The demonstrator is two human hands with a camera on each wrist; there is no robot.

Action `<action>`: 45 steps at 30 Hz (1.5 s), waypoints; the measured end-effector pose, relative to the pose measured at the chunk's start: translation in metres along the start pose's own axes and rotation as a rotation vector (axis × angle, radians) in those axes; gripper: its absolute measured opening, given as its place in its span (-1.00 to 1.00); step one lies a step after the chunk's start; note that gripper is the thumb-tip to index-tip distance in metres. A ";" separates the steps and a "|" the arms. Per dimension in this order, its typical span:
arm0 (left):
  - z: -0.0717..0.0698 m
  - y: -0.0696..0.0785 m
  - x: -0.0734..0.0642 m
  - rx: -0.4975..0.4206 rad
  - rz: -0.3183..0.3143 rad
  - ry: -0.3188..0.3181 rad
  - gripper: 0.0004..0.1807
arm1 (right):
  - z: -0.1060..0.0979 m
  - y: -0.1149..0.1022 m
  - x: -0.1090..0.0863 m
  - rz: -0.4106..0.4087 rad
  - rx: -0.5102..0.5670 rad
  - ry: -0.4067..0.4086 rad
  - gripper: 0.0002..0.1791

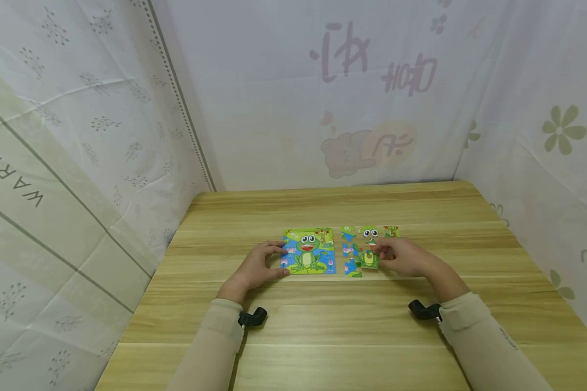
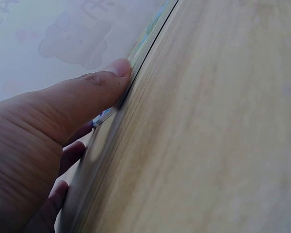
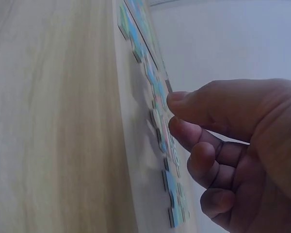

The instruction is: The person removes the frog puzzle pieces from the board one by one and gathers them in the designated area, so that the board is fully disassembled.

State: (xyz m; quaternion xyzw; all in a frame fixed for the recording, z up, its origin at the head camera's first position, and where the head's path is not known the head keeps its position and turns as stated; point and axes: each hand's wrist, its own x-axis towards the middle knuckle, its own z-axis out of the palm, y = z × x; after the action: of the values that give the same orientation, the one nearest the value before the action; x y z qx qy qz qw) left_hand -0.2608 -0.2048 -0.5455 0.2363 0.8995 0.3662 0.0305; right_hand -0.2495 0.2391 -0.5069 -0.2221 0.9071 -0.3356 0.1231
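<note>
A square frog picture board lies flat on the wooden table. My left hand rests at its left side, the thumb at the near edge and the fingers spread along the left border. The left wrist view shows the thumb against the board's thin edge. To the right, my right hand pinches a jigsaw piece with the frog's green belly. Around it lie several loose frog jigsaw pieces, set out in rough rows. In the right wrist view the thumb and forefinger nearly meet above them.
The wooden table reaches forward to a printed cloth curtain, with more cloth at both sides. A black wrist camera sits at the left cuff, another black camera at the right.
</note>
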 end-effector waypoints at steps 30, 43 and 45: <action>0.000 0.000 -0.002 0.003 0.018 0.001 -0.37 | -0.001 0.012 -0.006 -0.020 0.038 -0.053 -0.84; 0.000 0.002 -0.001 0.006 0.008 0.005 -0.37 | -0.002 0.011 -0.007 -0.011 0.050 -0.051 -0.83; 0.000 0.002 -0.002 0.002 0.010 0.004 -0.37 | -0.003 0.011 -0.008 -0.005 0.046 -0.049 -0.83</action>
State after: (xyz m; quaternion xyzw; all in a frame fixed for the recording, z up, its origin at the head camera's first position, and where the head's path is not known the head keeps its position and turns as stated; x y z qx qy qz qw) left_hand -0.2585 -0.2044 -0.5441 0.2403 0.8986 0.3661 0.0266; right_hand -0.2471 0.2518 -0.5115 -0.2296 0.8954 -0.3509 0.1497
